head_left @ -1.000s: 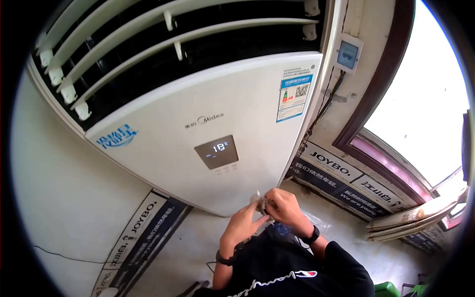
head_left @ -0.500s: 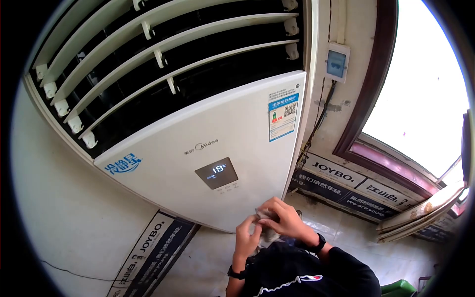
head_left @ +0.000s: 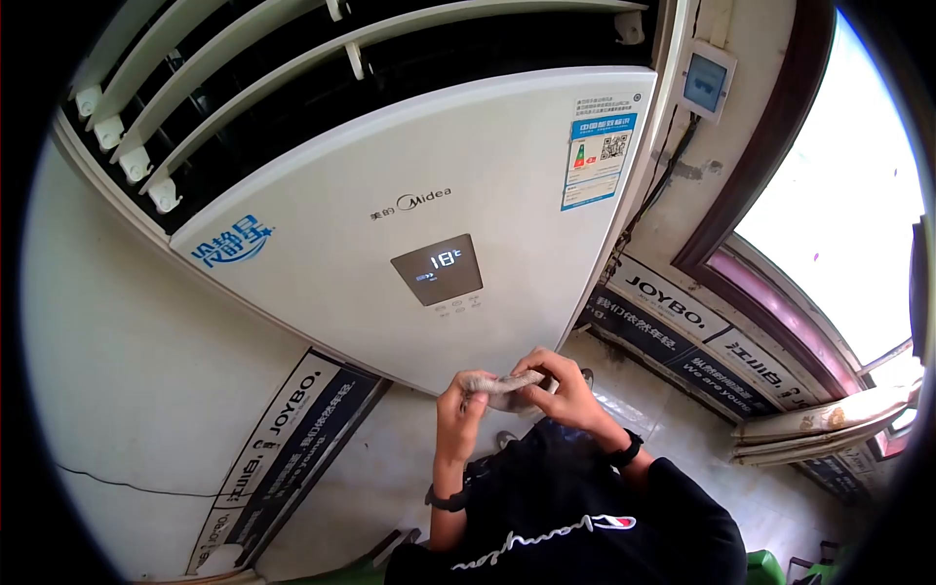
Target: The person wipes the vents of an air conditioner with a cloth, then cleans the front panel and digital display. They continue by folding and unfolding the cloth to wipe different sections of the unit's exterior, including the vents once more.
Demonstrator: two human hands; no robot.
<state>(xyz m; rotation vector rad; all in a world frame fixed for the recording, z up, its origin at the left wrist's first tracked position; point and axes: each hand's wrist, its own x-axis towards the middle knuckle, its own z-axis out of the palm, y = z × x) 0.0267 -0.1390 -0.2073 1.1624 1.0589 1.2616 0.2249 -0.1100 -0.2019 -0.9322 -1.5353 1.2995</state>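
Observation:
A greyish cloth (head_left: 503, 384) is stretched between my two hands, in front of my chest. My left hand (head_left: 460, 405) pinches one end of it, and my right hand (head_left: 560, 388) grips the other end with bent fingers. Just beyond the hands stands a tall white floor air conditioner (head_left: 341, 302). Its small dark display (head_left: 438, 270) is lit and reads 18. Above the front panel, curved louvres (head_left: 263, 97) stand open over a dark outlet.
A bright window (head_left: 819, 175) with a dark frame is at the right, near a bundled curtain (head_left: 829, 424). A wall switch box (head_left: 707, 82) has cables below it. Printed boards (head_left: 283, 439) line the lower walls. A green chair (head_left: 765, 567) shows at the bottom right.
The hands have moved apart, pulling the bunched cloth out into a strip between them. The view has tilted down, so the air conditioner sits higher in the picture.

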